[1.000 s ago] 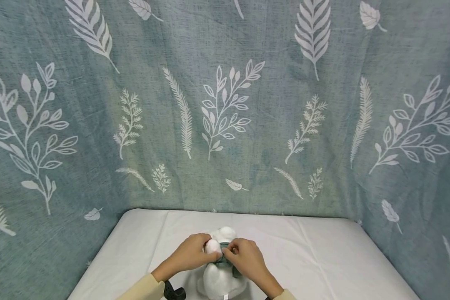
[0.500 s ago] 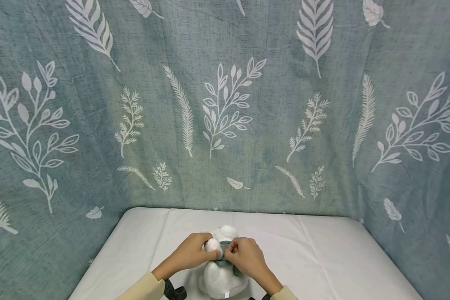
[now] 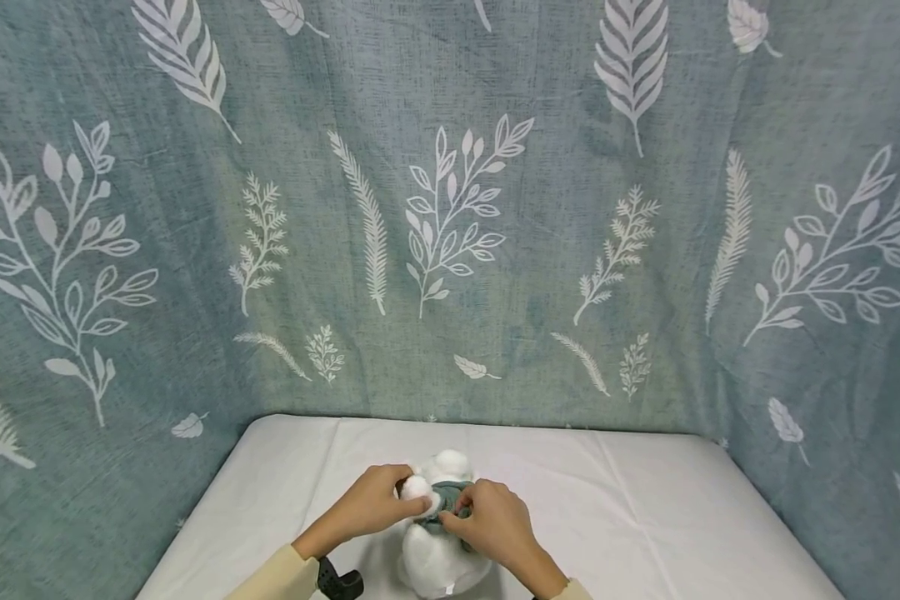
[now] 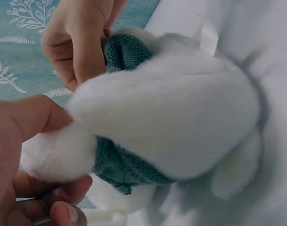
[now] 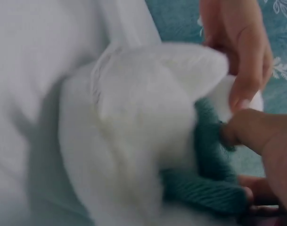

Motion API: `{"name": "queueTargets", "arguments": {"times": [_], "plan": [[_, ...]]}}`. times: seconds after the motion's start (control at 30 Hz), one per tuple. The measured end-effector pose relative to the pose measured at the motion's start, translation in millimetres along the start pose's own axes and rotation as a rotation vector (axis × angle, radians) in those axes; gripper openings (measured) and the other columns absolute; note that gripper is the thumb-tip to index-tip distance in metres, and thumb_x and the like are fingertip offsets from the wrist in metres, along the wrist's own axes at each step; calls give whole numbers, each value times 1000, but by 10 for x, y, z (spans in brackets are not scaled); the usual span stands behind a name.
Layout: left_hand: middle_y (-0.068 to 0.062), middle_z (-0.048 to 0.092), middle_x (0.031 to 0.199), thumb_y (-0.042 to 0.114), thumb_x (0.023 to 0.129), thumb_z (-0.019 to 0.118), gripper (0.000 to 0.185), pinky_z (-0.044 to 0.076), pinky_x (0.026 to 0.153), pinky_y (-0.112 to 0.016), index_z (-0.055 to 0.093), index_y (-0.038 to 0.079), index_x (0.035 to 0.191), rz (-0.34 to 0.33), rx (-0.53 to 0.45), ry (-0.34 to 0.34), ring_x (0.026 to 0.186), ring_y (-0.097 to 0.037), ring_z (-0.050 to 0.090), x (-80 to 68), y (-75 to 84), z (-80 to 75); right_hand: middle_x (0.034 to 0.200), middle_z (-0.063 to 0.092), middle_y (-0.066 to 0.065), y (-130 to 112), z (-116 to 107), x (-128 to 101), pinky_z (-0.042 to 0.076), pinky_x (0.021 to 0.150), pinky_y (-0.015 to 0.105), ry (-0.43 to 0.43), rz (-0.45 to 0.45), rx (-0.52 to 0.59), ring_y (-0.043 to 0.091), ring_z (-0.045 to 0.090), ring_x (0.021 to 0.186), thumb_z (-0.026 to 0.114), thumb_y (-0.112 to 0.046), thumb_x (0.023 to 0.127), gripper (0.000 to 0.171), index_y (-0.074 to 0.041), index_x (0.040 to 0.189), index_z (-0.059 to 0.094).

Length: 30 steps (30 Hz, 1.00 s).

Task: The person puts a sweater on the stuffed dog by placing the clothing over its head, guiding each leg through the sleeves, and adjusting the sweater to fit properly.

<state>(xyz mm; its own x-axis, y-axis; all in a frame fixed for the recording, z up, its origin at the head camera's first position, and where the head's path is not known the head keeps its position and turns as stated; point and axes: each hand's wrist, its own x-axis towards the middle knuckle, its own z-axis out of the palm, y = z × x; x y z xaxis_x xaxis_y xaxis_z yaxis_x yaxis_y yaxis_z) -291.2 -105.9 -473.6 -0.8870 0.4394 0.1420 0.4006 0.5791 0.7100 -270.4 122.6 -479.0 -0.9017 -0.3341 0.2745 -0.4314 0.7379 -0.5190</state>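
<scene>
A white plush toy [image 3: 438,562] lies on the white surface, wearing a teal knitted garment [image 3: 453,497]. My left hand [image 3: 371,504] grips a rounded white limb [image 4: 58,153] of the toy between thumb and fingers. On the other side, my right hand [image 3: 495,521] pinches the knit; in the right wrist view its thumb and fingers are on the teal fabric [image 5: 204,193], which forms a thick fold or tube. A white tag [image 4: 209,38] sticks up from the toy's far end in the left wrist view. The toy's face is hidden.
A padded white tabletop [image 3: 607,508] extends around the toy. Blue-green leaf-print curtains [image 3: 450,250] hang behind it and at both sides. A black wrist-worn device [image 3: 339,581] shows below my left forearm.
My left hand has moved slightly left with the limb in its grip. My right hand's fingers have spread a little over the knit, and more teal fabric shows between the hands.
</scene>
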Motion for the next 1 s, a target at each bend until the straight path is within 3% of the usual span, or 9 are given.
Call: {"name": "queueTargets", "arguments": {"times": [0.13, 0.27, 0.43, 0.57, 0.7, 0.8, 0.9, 1.0], "plan": [[7, 58, 69, 47, 92, 72, 33, 43, 52, -25, 63, 18, 80, -13, 15, 13, 57, -7, 50, 7, -27, 29, 58, 51, -16, -75, 53, -16, 36, 40, 19, -2, -35, -18, 1, 40, 46, 83, -37, 86, 27, -21, 66, 72], [8, 55, 66, 48, 93, 71, 35, 41, 51, -24, 62, 18, 78, 5, 21, 17, 55, -6, 48, 26, -36, 48, 50, 37, -18, -103, 83, -19, 26, 38, 16, 37, -35, -75, 0, 31, 44, 81, -21, 83, 37, -23, 54, 57], [7, 50, 63, 43, 95, 71, 32, 37, 52, -25, 62, 18, 78, 7, 28, 38, 54, -7, 43, 35, -57, 16, 47, 28, -17, -75, 43, -49, 21, 38, 14, 12, -40, -72, 0, 26, 42, 80, -12, 80, 50, -22, 51, 41], [6, 52, 64, 39, 95, 71, 27, 38, 53, -26, 64, 18, 80, -18, 24, 41, 55, -8, 46, 35, -77, 6, 50, 35, -16, -55, 4, -59, 25, 39, 14, -16, -56, -54, -1, 30, 43, 81, -15, 82, 44, -21, 53, 49], [6, 55, 67, 36, 97, 68, 26, 40, 54, -27, 62, 16, 83, -42, 12, 60, 58, -9, 49, 46, -82, 39, 57, 45, -14, -23, -36, -28, 33, 43, 18, -13, -62, 59, 0, 37, 47, 79, -32, 92, 29, -19, 71, 64], [6, 54, 66, 37, 100, 64, 29, 40, 54, -27, 61, 15, 82, -59, 24, 92, 57, -10, 47, 57, -76, 80, 61, 50, -8, 36, -76, 14, 38, 47, 22, 23, 14, 220, 4, 41, 50, 70, -43, 98, 31, -15, 87, 70], [5, 52, 65, 40, 102, 61, 34, 40, 55, -29, 60, 15, 79, -95, 40, 133, 58, -11, 48, 60, -62, 105, 69, 57, 0, 121, -110, 43, 41, 53, 26, 45, 178, 406, 11, 47, 58, 62, -51, 101, 41, -11, 96, 72], [2, 51, 66, 47, 103, 58, 41, 39, 56, -32, 59, 14, 78, -160, 24, 178, 59, -14, 46, 70, -52, 100, 80, 62, 6, 211, -123, 49, 43, 61, 30, 37, 329, 526, 18, 54, 70, 61, -52, 101, 43, -10, 101, 72]]}}
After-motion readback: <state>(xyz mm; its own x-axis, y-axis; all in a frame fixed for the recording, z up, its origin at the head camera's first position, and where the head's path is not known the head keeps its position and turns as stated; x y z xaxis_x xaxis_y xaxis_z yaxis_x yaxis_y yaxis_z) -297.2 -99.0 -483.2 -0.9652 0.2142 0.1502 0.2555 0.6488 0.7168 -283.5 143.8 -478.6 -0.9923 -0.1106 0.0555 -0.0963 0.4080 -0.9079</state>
